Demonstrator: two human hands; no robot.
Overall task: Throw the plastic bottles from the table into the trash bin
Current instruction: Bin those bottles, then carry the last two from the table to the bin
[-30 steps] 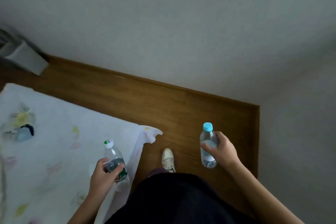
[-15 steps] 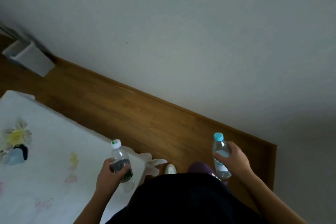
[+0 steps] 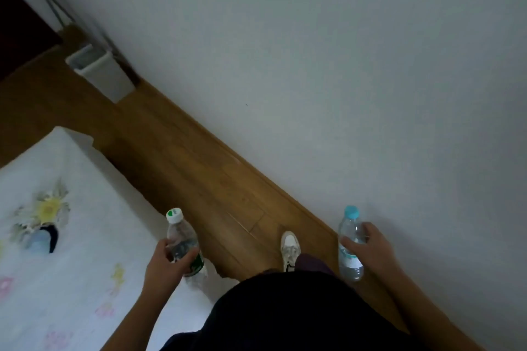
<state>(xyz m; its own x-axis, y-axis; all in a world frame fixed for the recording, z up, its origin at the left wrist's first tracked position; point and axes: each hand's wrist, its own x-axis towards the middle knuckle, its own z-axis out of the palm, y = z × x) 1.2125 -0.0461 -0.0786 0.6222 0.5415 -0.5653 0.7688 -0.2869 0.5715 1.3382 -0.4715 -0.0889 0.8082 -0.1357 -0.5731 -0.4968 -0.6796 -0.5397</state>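
Carrying green-label bottle (image 3: 182, 239), blue-cap bottle (image 3: 350, 263) | floor strip (image 3: 185, 157) open | bin (image 3: 105, 74) apparently wall-side

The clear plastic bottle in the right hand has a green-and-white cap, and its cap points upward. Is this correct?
No. The head view shows that the clear plastic bottle in the right hand has a light blue cap, not green-and-white. The cap does point upward.

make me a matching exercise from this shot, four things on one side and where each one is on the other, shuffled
Things
1. green-capped bottle
2. blue-capped bottle
3. trash bin
4. white shoe

Places
a. on the wooden floor, between the two bottles
b. held in the right hand
c. standing against the wall
d. held in the left hand

Pairs: 1-d, 2-b, 3-c, 4-a
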